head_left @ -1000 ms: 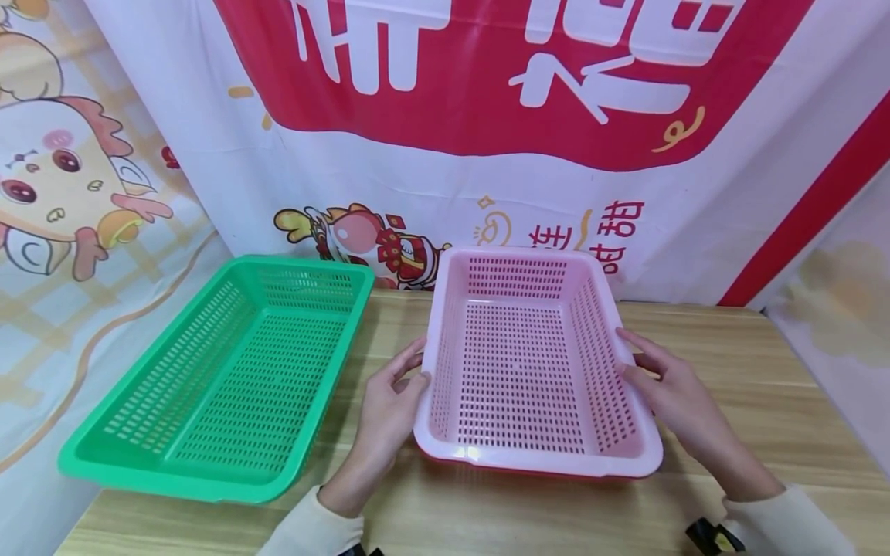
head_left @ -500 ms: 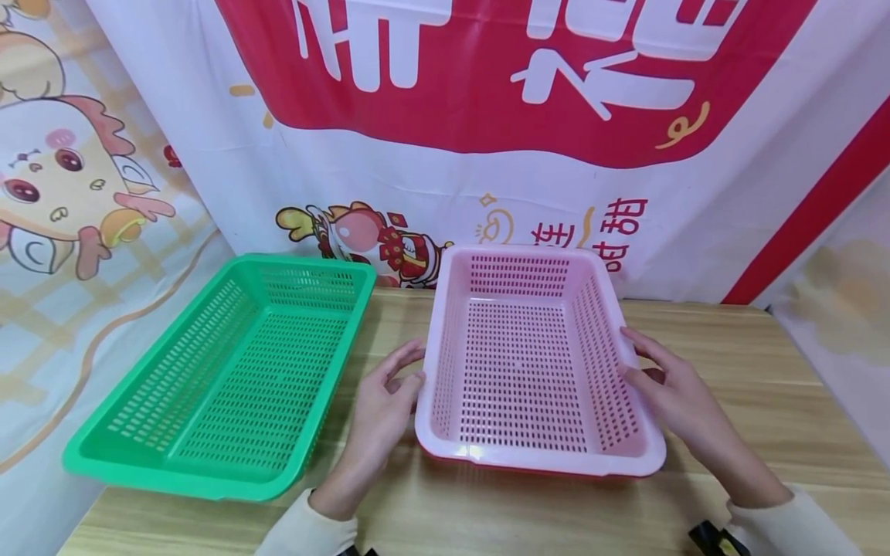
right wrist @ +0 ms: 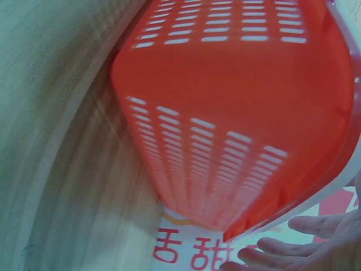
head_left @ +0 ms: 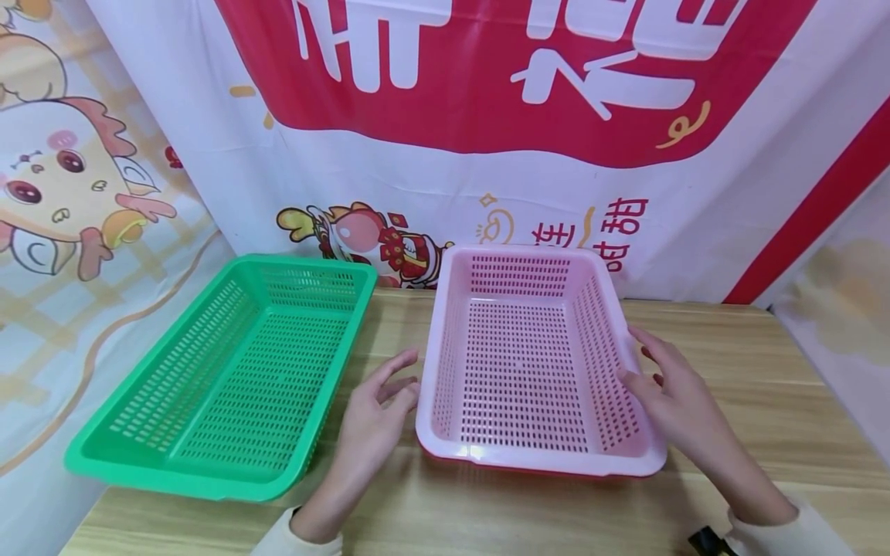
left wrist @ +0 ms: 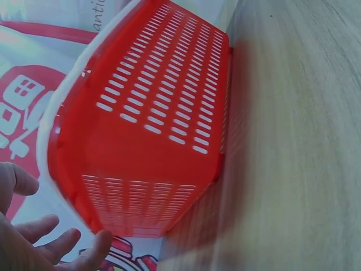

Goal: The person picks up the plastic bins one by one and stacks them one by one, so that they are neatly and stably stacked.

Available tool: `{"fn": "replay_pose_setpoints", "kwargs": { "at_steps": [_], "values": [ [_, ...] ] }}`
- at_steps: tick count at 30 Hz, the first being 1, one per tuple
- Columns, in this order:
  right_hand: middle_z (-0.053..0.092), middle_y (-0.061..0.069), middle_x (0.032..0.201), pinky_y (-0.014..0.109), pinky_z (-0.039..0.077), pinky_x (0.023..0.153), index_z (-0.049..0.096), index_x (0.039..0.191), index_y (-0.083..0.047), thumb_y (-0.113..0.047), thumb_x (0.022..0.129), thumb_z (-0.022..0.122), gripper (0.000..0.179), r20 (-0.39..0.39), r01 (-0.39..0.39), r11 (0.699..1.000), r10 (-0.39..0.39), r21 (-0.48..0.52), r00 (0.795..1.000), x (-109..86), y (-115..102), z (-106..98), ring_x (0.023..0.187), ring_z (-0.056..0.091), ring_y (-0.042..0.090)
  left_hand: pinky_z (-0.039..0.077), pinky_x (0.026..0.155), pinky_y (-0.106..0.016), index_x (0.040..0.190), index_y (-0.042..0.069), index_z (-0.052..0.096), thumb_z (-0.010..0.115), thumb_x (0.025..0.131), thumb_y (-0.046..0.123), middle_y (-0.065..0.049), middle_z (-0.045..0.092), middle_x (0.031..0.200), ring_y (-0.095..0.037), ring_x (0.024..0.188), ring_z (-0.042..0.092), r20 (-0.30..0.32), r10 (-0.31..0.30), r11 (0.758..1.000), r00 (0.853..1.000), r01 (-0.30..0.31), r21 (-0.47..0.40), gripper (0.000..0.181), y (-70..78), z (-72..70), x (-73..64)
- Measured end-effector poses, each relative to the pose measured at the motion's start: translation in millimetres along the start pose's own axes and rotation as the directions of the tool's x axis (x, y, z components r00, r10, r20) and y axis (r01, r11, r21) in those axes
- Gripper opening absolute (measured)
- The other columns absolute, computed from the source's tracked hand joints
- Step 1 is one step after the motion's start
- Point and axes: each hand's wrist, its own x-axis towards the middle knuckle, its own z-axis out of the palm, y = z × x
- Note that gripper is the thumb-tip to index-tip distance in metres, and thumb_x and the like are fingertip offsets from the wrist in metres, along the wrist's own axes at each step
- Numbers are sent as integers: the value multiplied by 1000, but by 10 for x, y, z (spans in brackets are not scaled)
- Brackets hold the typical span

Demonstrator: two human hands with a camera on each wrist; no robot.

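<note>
A pink perforated plastic basket (head_left: 518,363) sits nested in a red basket (left wrist: 152,96), which shows only as a thin edge in the head view. Just off the left rim, my left hand (head_left: 373,421) hovers with loosely bent fingers and holds nothing. At the right rim is my right hand (head_left: 677,398), its thumb by the edge and the fingers spread outside. The right wrist view shows those fingers (right wrist: 282,248) extended beside the red basket's wall (right wrist: 225,84), not curled round it. Whether the right thumb touches the rim I cannot tell.
A green perforated basket (head_left: 264,386) stands on the left of the wooden table (head_left: 737,363), close to the left hand. Behind the table hangs a white and red printed cloth (head_left: 445,177). Another patterned cloth (head_left: 83,324) lines the left side.
My left hand has come off the left rim and drawn back a little to the left. The right hand's fingers have loosened slightly outward. The baskets stay in place.
</note>
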Motion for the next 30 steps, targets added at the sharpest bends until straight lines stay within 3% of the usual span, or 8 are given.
{"fn": "replay_pose_setpoints", "kwargs": {
  "at_steps": [10,15,22,30],
  "values": [
    [46,30,154,83,39,102,41,160,-5,-16,101,68,65,-128,173,985,-174,-22,976,-97,-193,37,140,45,55,54,112,-51,144,25,64,68,98,12,-2,58,154,-29,136,61,25,76,996,997,-78,53,48,124,-148,-148],
    [46,27,156,81,40,105,39,161,-10,-17,102,66,66,-99,184,983,-183,0,978,-114,-350,88,140,47,51,54,111,-51,144,24,63,68,100,13,-3,57,154,-30,138,59,45,132,988,990,-135,74,46,186,-257,-216],
    [42,22,163,78,34,114,41,161,-14,-16,101,68,66,-61,197,980,-197,3,979,-107,-576,172,150,38,49,56,109,-43,145,21,63,67,102,12,-6,58,153,-30,138,58,56,164,980,985,-169,109,44,245,-458,-289],
    [47,16,161,70,31,122,46,157,-11,-10,99,69,63,-90,297,951,-290,79,953,-109,-804,392,152,40,40,55,109,-44,148,25,59,63,105,17,-5,58,152,-29,137,59,44,176,958,983,-181,222,44,269,-768,-289]
  ]
}}
